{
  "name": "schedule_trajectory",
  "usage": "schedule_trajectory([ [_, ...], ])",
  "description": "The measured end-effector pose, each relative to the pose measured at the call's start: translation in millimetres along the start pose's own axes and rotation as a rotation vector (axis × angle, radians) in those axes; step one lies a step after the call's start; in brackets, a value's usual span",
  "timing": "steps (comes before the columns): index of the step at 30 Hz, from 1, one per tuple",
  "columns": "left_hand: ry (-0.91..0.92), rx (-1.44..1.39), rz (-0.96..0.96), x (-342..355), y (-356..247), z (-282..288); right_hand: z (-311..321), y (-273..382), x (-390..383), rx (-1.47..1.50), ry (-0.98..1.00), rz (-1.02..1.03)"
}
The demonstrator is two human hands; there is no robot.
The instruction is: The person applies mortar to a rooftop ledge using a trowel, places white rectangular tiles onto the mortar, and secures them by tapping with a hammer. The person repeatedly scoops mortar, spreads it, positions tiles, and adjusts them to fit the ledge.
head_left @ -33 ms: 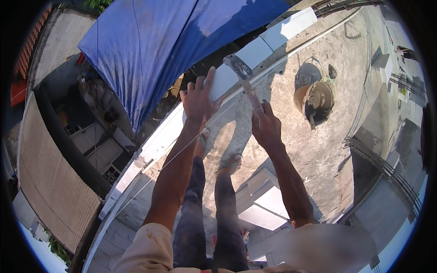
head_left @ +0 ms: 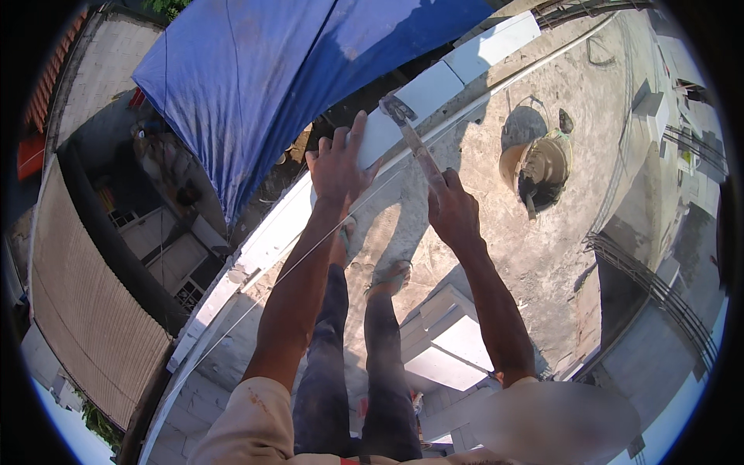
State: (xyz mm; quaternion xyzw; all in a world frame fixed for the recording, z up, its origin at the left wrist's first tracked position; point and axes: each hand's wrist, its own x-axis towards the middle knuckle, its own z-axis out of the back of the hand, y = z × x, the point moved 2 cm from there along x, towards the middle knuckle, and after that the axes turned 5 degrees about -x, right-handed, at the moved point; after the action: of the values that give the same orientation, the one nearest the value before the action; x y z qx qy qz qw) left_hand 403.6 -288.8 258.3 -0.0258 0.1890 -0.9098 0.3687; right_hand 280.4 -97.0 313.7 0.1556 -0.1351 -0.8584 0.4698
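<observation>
My right hand (head_left: 453, 208) is closed around the wooden handle of a hammer (head_left: 418, 147). Its dark metal head is at the joint between two white blocks in the wall row; whether it touches them I cannot tell. Spread over the nearer white block (head_left: 380, 138), my left hand (head_left: 339, 167) lies with its fingers apart, pressing on the top and edge. Another white block (head_left: 425, 91) sits just beyond the hammer head, in line with the row. A taut string (head_left: 310, 252) passes over my left forearm.
A bucket (head_left: 542, 167) with grey mortar and a tool in it stands on the concrete floor to the right. Blue tarp (head_left: 310, 70) hangs beyond the wall, over a drop. White blocks (head_left: 449, 353) are stacked beside my legs. Rebar (head_left: 659, 279) juts out at right.
The hammer head has shifted slightly up and to the left and turned, showing more of the handle. My left hand stays in place on the block.
</observation>
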Motion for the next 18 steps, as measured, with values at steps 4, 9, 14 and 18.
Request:
schedule_trajectory([
  [4, -0.04, 0.025, -0.015, -0.9, 2.1, -2.6, 4.9, 0.1, 0.3, 0.096, -0.052, 0.028],
  [9, -0.046, -0.001, -0.006, -2.5, 4.2, -2.9, 0.5, -2.7, 8.0, 0.028, 0.04, -0.001],
  [14, -0.027, 0.024, 0.013, -0.5, 1.6, -5.6, 1.4, -1.1, 7.1, 0.024, -0.01, -0.015],
  [18, 0.021, 0.05, 0.034, 0.0, -3.1, -1.9, 2.5, -1.4, 7.1, 0.076, -0.042, 0.009],
])
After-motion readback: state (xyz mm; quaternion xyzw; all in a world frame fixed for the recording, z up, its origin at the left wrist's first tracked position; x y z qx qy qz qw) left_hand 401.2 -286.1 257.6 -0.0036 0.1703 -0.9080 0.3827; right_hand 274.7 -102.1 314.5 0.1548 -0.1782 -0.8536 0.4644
